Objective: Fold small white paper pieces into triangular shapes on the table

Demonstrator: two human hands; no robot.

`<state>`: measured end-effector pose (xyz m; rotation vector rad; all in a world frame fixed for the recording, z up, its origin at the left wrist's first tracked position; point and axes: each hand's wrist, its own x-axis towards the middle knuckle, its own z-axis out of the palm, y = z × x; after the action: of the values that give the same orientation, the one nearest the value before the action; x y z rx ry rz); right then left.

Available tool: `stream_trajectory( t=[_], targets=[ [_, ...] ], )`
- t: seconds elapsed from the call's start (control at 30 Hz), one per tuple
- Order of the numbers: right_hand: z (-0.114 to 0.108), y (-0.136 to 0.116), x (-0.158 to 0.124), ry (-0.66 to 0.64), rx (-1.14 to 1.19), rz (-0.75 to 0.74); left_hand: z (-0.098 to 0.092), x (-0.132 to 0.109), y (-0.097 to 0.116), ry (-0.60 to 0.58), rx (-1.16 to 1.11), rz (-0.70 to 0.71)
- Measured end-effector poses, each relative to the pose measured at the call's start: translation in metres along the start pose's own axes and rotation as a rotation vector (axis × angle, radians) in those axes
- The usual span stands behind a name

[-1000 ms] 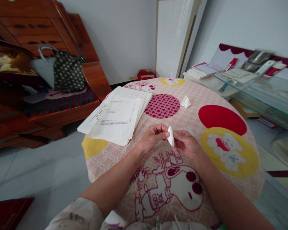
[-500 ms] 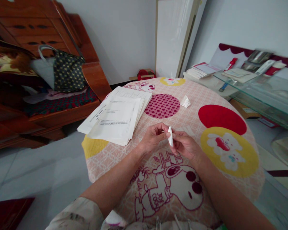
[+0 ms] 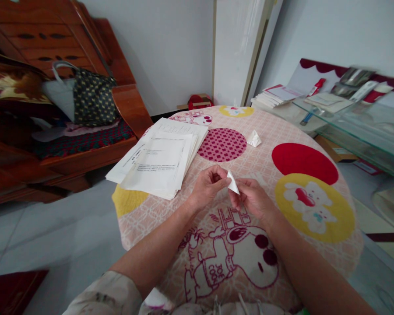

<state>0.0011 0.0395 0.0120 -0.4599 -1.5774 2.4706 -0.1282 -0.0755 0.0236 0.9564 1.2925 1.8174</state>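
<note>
A small folded white paper (image 3: 233, 183) is held between my two hands above the round table. My left hand (image 3: 209, 186) pinches its upper left edge between thumb and fingers. My right hand (image 3: 252, 197) grips it from the right, its fingertips partly behind the paper. Farther back on the patterned tablecloth (image 3: 265, 162) rests another folded white paper piece (image 3: 254, 139). To the left of my hands lies a stack of printed sheets (image 3: 157, 162).
On the left stands a wooden bench (image 3: 128, 105) with a dark patterned bag (image 3: 93, 98) on it. A glass shelf (image 3: 357, 127) with papers, a metal bowl and other items is at the right. More papers (image 3: 272, 96) lie beyond the table.
The folded paper between my hands has turned, its broader face now showing as a pointed triangle tilted down to the right. My fingers have shifted slightly around it.
</note>
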Motion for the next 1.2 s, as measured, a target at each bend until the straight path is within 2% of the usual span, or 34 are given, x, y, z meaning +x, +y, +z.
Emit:
stream_trajectory(
  t=[0.1,0.17,0.43,0.9,1.2],
  targets=[
    [-0.001,-0.007,-0.003,0.11,-0.081,-0.061,-0.004,0.001,-0.001,0.071,0.052,-0.02],
    [-0.002,-0.011,-0.005,0.132,-0.123,-0.084,-0.006,0.002,-0.002,0.1,0.073,-0.043],
    [0.0,-0.014,-0.008,0.093,-0.274,-0.054,-0.009,0.005,-0.004,0.147,0.13,-0.067],
    [0.0,-0.011,-0.007,0.09,-0.212,0.03,-0.01,0.004,-0.001,0.103,0.16,-0.18],
    [0.002,-0.012,-0.007,0.111,-0.221,-0.003,-0.008,0.003,-0.003,0.158,0.098,-0.221]
  ],
)
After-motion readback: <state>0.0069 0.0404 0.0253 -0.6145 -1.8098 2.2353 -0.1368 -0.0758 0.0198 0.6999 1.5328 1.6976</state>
